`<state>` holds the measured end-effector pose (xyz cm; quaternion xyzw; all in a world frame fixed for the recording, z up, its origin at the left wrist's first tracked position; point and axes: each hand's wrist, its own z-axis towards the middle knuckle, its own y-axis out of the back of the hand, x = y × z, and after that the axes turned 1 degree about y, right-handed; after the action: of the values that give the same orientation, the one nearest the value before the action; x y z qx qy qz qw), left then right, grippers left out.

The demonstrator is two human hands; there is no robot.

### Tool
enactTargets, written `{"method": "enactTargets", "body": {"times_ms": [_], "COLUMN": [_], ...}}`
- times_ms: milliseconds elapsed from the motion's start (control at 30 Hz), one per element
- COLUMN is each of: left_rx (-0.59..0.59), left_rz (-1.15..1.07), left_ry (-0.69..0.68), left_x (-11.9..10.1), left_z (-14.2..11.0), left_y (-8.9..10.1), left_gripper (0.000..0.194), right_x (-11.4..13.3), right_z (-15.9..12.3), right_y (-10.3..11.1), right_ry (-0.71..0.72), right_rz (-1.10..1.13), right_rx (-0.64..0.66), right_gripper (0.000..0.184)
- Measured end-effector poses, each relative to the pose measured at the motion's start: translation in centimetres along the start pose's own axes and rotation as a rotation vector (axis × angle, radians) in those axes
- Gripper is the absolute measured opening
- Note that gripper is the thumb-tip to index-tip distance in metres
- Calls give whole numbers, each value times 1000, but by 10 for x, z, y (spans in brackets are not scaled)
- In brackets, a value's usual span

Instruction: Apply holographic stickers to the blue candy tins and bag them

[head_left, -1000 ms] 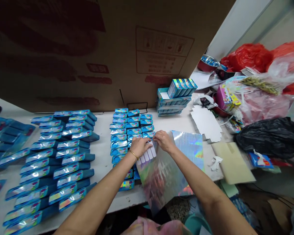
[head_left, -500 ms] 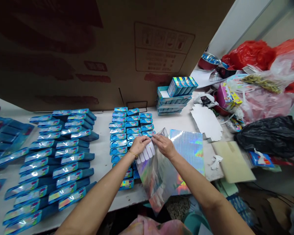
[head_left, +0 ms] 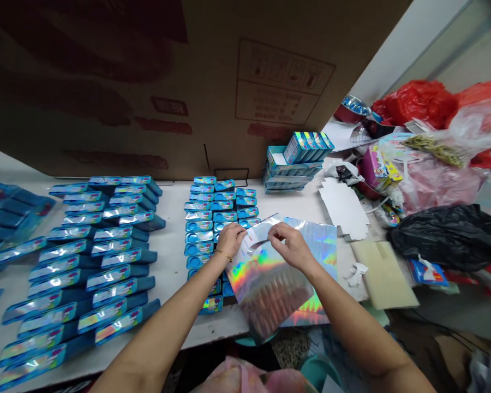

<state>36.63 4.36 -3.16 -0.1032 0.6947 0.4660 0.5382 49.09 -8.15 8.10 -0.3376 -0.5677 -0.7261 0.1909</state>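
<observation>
A shiny holographic sheet (head_left: 278,289) lies slanted in front of me. My left hand (head_left: 232,240), with a bracelet at its wrist, pinches the sheet's upper left corner, where a small white patch with print shows. My right hand (head_left: 288,243) is closed above the sheet's upper part, thumb and forefinger pinched on a thin curled strip (head_left: 259,243) that rises from the sheet. Whether the strip is fully loose I cannot tell. Under its right side lies a second holographic sheet (head_left: 325,240). Left of my hands stand rows of small blue boxes (head_left: 199,236).
More blue packs (head_left: 118,270) stand in rows at the left. A large cardboard box (head_left: 204,98) walls off the back. Stacked blue trays (head_left: 286,177) hold several boxes. To the right are a white card (head_left: 343,207), a yellowish pad (head_left: 384,275) and a black plastic bag (head_left: 445,234).
The upper sheet, bent with white label shapes showing, now lies flatter with its shiny side up. My right hand has moved right, away from my left, drawing the strip up.
</observation>
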Motion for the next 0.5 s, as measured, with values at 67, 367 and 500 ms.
{"method": "enactTargets", "body": {"times_ms": [67, 367, 500], "left_rx": [-104, -243, -319], "left_rz": [-141, -1086, -981], "left_ry": [35, 546, 568], "left_x": [-1, -17, 2], "left_z": [-6, -53, -59], "left_y": [5, 66, 85], "left_gripper": [17, 47, 45], "right_x": [6, 13, 24], "right_z": [10, 44, 53], "right_y": [-5, -73, -102], "right_ry": [-129, -592, -655], "right_rz": [120, 700, 749], "right_rx": [9, -11, 20], "right_gripper": [13, 20, 24]}}
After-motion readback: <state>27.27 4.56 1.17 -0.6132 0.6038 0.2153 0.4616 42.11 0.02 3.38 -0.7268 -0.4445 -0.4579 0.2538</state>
